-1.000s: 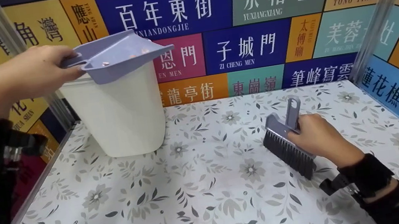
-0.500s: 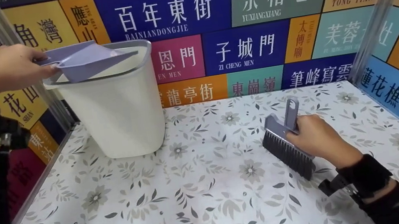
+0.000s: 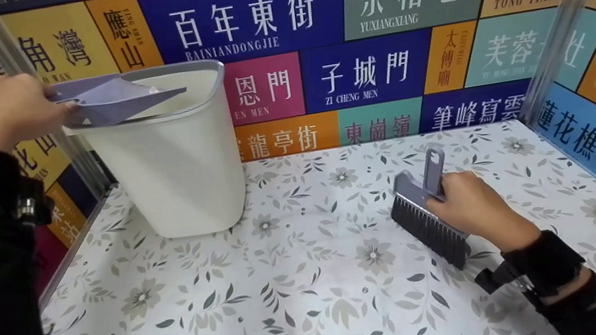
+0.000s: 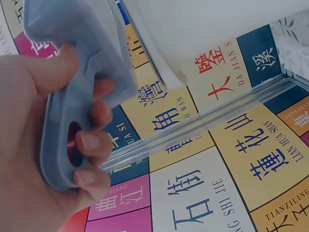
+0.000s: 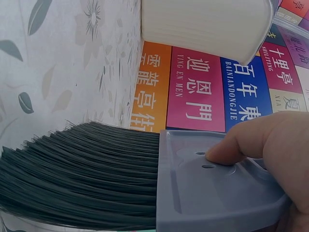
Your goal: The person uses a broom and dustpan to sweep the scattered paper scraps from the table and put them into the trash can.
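My left hand (image 3: 0, 112) grips the handle of a lavender dustpan (image 3: 111, 101), held over the mouth of a white bin (image 3: 180, 167) with a grey rim. In the left wrist view the fingers curl round the dustpan's handle (image 4: 67, 125). The pan tilts with its front lip down toward the bin's opening; a small pale spot shows on it. At the right, my right hand (image 3: 478, 208) holds a hand brush (image 3: 430, 218) with dark bristles, its handle pointing up. In the right wrist view the thumb presses on the grey brush head (image 5: 212, 188).
The bin stands at the back left of a table (image 3: 315, 283) covered in a leaf and flower pattern. Behind it rises a wall (image 3: 246, 15) of coloured panels with Chinese lettering. Clear corner posts (image 3: 570, 14) stand at the back right and back left.
My left hand has moved left with the dustpan, and the pan has come down over the bin's opening. Pale and pinkish bits seen in it earlier have mostly gone. The right hand has stayed still.
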`<state>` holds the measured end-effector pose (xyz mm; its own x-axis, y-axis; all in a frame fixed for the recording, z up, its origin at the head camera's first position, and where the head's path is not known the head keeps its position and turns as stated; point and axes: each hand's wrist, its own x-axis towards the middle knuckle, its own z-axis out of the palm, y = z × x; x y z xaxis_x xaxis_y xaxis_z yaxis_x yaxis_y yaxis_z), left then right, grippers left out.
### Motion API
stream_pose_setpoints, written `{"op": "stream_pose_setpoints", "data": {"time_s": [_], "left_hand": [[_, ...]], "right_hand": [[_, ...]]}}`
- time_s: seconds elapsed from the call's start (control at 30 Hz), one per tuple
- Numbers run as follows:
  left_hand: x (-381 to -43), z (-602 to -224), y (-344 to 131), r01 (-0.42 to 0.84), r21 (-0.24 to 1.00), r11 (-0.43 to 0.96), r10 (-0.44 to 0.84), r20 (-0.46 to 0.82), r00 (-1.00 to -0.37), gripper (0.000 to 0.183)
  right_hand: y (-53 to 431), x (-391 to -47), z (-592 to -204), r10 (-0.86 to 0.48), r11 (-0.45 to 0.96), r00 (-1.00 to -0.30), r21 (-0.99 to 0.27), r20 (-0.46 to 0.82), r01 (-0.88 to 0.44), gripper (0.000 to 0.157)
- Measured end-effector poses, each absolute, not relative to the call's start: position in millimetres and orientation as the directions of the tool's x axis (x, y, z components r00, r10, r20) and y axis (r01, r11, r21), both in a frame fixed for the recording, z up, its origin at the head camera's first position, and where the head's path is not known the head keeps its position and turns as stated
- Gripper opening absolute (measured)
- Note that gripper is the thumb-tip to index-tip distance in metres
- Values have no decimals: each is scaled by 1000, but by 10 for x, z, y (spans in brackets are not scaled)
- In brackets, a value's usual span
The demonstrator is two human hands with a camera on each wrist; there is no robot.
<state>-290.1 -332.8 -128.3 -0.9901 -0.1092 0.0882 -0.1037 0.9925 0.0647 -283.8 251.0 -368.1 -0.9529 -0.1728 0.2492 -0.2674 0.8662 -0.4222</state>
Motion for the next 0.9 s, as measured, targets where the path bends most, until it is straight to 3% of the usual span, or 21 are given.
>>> {"op": "stream_pose_setpoints", "data": {"time_s": [0.27,0.5,0.9], "left_hand": [[-2906,-1298,-3116,-216,-143,966,-188,186,-964,64],[-2888,-1322,-3037,-198,-277,940,-121,272,-955,43],[-3043,-1339,-2853,-211,-392,896,-64,356,-932,64]], "right_hand": [[2507,-2831,-3697,-183,861,-944,-420,274,-288,28],[2500,-2838,-3703,-195,862,-942,-410,273,-298,29],[2492,-2838,-3703,-189,865,-946,-413,262,-287,25]]}}
